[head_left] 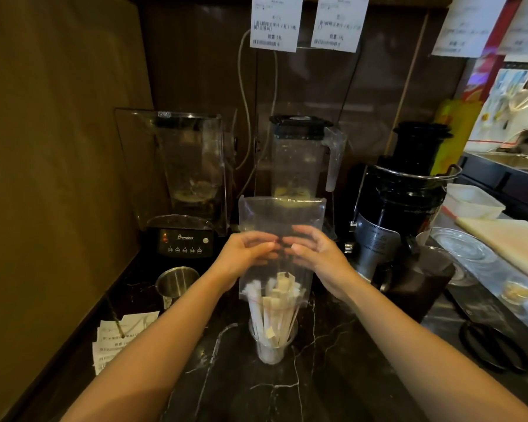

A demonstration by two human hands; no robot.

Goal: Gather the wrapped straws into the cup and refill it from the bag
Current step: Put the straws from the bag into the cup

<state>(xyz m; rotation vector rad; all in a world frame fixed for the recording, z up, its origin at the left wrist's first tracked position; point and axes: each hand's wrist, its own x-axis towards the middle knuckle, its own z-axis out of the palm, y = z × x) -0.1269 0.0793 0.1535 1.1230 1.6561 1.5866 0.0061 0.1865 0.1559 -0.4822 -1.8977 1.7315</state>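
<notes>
A clear plastic bag (279, 213) hangs upright over the cup, its lower end draped around the tops of the straws. My left hand (246, 251) and my right hand (314, 252) grip the bag's middle from either side, fingertips almost meeting. Paper-wrapped straws (275, 306) stand fanned out in a clear cup (270, 350) on the dark marble counter (333, 376), right below my hands. The bag's upper half looks empty.
Two blenders (183, 190) (299, 156) stand behind the cup, a black juicer (400, 202) to the right. A steel cup (176, 283) and paper receipts (116, 336) lie at the left. Black scissors (494, 348), a glass lid (461, 251) and a white cutting board (506, 239) sit at the right.
</notes>
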